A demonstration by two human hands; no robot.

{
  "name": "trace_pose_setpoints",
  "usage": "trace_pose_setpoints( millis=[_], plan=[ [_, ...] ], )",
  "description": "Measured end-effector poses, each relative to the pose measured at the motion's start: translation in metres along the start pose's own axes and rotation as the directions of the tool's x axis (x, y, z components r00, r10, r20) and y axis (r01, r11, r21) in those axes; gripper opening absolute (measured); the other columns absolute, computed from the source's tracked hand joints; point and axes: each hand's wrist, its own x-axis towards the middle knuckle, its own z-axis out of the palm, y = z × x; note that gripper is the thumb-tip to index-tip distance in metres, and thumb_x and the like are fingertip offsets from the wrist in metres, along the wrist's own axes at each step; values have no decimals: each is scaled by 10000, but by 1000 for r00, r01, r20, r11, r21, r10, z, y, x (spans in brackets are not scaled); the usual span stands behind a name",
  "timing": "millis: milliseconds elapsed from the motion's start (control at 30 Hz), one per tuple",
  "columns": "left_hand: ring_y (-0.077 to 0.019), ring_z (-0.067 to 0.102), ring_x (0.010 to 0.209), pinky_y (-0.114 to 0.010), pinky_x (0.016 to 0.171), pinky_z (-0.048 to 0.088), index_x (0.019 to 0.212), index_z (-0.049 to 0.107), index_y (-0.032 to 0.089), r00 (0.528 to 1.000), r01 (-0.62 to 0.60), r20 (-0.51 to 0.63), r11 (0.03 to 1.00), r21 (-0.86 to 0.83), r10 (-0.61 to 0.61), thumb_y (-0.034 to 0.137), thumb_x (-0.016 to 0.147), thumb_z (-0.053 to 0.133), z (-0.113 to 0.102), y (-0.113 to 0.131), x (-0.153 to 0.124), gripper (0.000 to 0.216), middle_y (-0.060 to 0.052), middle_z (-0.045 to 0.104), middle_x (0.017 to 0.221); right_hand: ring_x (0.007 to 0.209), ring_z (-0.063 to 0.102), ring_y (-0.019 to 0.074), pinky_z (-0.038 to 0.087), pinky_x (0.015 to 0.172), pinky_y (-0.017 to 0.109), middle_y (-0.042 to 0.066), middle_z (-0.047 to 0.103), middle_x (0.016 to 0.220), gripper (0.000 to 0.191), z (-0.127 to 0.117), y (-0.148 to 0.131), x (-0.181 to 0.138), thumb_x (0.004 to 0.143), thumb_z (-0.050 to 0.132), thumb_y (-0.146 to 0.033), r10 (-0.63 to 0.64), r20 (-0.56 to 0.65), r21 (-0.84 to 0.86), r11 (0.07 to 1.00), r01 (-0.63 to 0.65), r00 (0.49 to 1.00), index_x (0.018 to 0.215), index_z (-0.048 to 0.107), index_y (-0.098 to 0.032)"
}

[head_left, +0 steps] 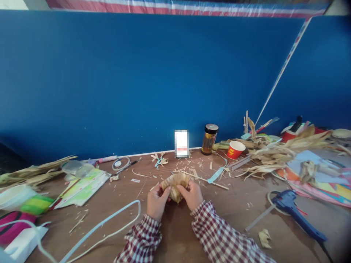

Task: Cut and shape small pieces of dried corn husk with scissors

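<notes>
Between my two hands is a pale tan piece of corn husk, curved like a fan with a gathered lower part. My left hand pinches its left side, the thumb pressed on the front. On the other side my right hand grips it the same way, thumb toward the middle. The fingers behind the husk are mostly hidden. Just beyond lie a thin stick and a light blue strip, with husk scraps scattered around.
A blue glue gun lies at right, near a heap of dried husks. A lidded jar and a red paper cup stand by the blue partition. White cable loops at left, near a green-and-white sheet.
</notes>
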Motion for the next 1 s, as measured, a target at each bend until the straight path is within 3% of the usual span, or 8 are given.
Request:
trace_pose_setpoints(
  millis=[233,367,500,733,900,1000],
  plan=[
    [-103,559,521,-220,495,476,840,669,140,999,-20,37,998,-66,22,316,646,681,-8,4,3,262,-25,665,716,662,628,198,524,606,337,44,669,716,237,-7,4,9,727,589,-370,44,168,177,981,-74,985,846,644,-173],
    [-104,548,545,-227,525,467,870,674,156,994,-49,98,997,-67,56,309,677,652,-9,4,3,247,-29,651,738,644,617,171,519,572,310,17,641,750,214,-8,4,10,717,592,-357,85,164,312,941,-134,983,858,584,-196],
    [-109,512,519,-224,502,427,751,662,150,992,-76,98,996,-44,80,340,673,634,-10,3,2,207,-13,601,621,600,595,150,507,547,287,0,611,716,155,-9,1,10,711,582,-332,117,164,313,935,-164,980,800,556,-207],
    [-111,481,600,-218,554,393,639,605,149,965,-208,158,978,-21,209,283,711,592,-13,8,2,152,-14,550,681,503,565,139,470,423,245,-14,576,613,82,-12,-5,9,679,561,-250,143,178,421,883,-207,974,663,502,-195],
    [-129,512,640,-237,607,419,630,600,154,942,-297,172,954,32,287,260,740,558,-14,11,1,159,-21,555,698,509,549,137,463,438,252,-9,576,610,61,-12,-2,10,693,529,-227,103,172,357,920,-160,980,644,516,-192],
    [-169,573,754,-274,681,456,848,655,166,943,-297,177,952,78,280,272,710,595,-11,15,-1,184,-58,620,837,501,520,129,442,451,249,-12,565,615,89,-15,4,11,720,498,-245,45,150,257,963,-83,988,653,525,-193]
  ],
)
